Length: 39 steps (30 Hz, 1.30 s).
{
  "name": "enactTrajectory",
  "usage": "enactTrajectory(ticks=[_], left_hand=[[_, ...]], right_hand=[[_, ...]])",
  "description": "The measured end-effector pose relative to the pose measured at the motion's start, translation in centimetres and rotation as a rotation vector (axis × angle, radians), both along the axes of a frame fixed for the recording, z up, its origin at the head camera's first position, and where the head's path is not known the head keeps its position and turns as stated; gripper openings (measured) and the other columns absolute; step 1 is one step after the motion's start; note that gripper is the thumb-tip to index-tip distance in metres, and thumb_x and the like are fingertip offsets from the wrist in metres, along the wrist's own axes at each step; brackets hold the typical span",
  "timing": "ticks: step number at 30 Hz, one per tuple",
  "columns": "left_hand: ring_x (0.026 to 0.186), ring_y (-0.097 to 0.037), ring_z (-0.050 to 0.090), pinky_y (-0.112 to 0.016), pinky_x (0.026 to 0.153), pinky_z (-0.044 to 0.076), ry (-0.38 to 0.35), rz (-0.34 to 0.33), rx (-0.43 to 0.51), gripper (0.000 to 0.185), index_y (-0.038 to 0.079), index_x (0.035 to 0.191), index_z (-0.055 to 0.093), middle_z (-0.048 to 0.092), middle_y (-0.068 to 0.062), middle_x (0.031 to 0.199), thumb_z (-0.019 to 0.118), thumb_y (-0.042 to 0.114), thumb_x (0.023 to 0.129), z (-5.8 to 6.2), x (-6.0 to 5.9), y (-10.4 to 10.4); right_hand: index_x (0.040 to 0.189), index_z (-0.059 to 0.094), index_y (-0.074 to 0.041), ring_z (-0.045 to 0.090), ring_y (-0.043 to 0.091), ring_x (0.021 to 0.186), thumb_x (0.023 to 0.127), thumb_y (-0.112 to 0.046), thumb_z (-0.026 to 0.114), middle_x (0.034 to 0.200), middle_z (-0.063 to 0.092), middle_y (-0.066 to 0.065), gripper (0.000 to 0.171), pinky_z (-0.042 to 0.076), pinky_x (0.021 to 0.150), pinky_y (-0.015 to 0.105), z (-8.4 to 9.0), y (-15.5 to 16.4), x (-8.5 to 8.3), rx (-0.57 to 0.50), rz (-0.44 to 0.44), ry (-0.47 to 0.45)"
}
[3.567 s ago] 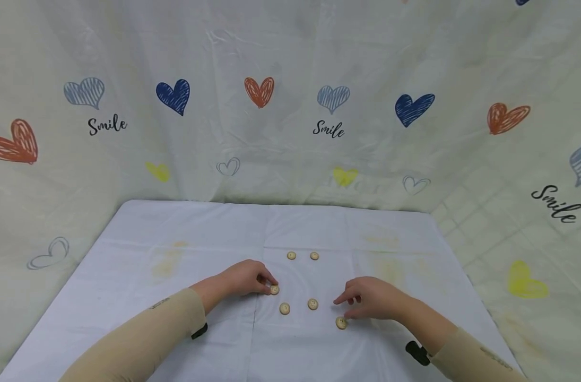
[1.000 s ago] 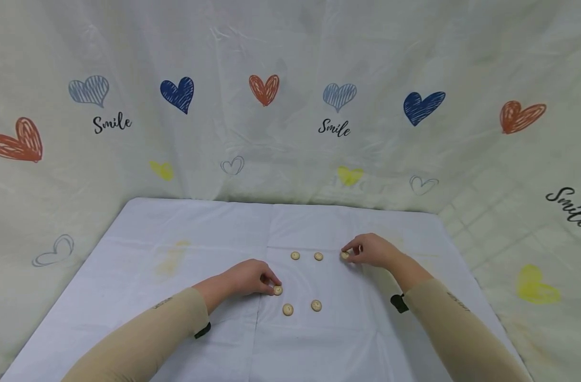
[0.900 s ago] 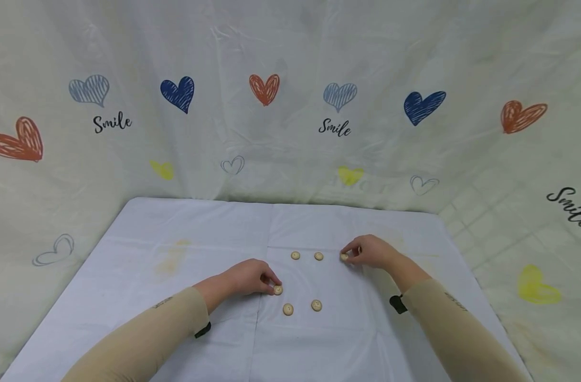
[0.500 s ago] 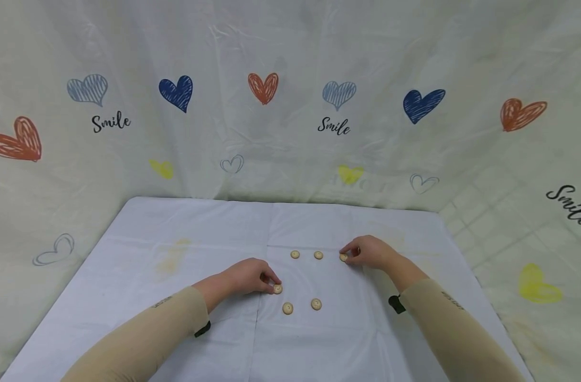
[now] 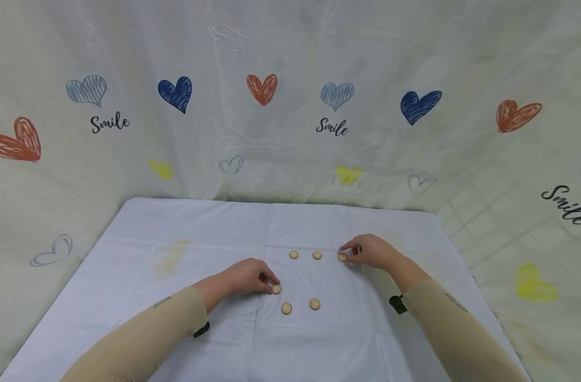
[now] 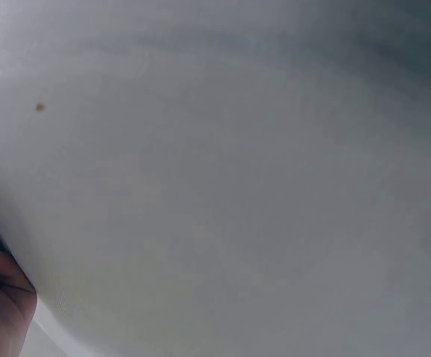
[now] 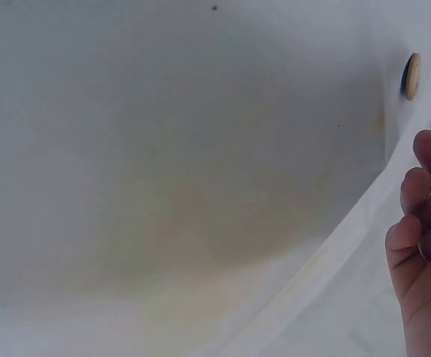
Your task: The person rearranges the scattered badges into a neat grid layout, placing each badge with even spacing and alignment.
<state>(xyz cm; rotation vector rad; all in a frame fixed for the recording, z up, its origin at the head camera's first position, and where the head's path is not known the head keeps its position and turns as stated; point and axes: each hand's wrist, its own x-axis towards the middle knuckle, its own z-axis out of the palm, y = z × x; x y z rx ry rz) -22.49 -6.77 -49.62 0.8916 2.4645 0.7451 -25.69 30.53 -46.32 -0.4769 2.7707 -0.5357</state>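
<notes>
We see our left hand (image 5: 244, 277) resting on the white tablecloth (image 5: 142, 297), its curled fingertips pinching a small tan button (image 5: 276, 289) that lies flat just above two loose buttons (image 5: 286, 307) (image 5: 314, 304). Our right hand (image 5: 370, 250) touches another button (image 5: 341, 257) with thumb and forefinger at the right end of a far row, in line with two more buttons (image 5: 293, 254) (image 5: 317, 255), seemingly to keep the spacing even. The cloth is creased and faintly yellow-stained, and a pale curtain (image 5: 290, 95) printed with hearts and "Smile" hangs behind and to both sides.
</notes>
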Motion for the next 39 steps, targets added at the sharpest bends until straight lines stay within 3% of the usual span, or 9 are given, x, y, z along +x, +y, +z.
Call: enactTrajectory(ticks=[8, 29, 39], left_hand=[[0.074, -0.004, 0.054, -0.025, 0.071, 0.046, 0.001, 0.0, 0.008, 0.019, 0.028, 0.105, 0.079, 0.059, 0.016, 0.081, 0.079, 0.026, 0.086, -0.2, -0.1, -0.1], [0.074, -0.004, 0.054, -0.026, 0.071, 0.046, -0.017, 0.004, 0.017, 0.018, 0.027, 0.104, 0.079, 0.06, 0.015, 0.082, 0.079, 0.024, 0.086, 0.0, 0.2, 0.0], [0.074, -0.004, 0.054, -0.025, 0.071, 0.046, 0.0, 0.003, 0.001, 0.018, 0.027, 0.105, 0.079, 0.06, 0.015, 0.081, 0.079, 0.025, 0.087, 0.1, 0.2, 0.1]], right_hand=[[0.114, 0.077, -0.022, 0.052, 0.014, 0.072, 0.085, -0.026, 0.08, 0.077, 0.058, -0.006, 0.03, 0.044, 0.065, 0.032, 0.0, -0.5, 1.1, -0.023, 0.002, -0.037], [0.11, 0.079, -0.024, 0.05, 0.001, 0.067, 0.082, -0.027, 0.083, 0.073, 0.054, -0.018, 0.029, 0.045, 0.065, 0.023, -0.1, -6.0, 6.8, -0.059, 0.329, -0.033], [0.107, 0.08, -0.028, 0.048, 0.001, 0.066, 0.081, -0.027, 0.083, 0.073, 0.054, -0.017, 0.026, 0.043, 0.065, 0.022, -0.6, -6.7, 7.4, -0.027, 0.373, -0.041]])
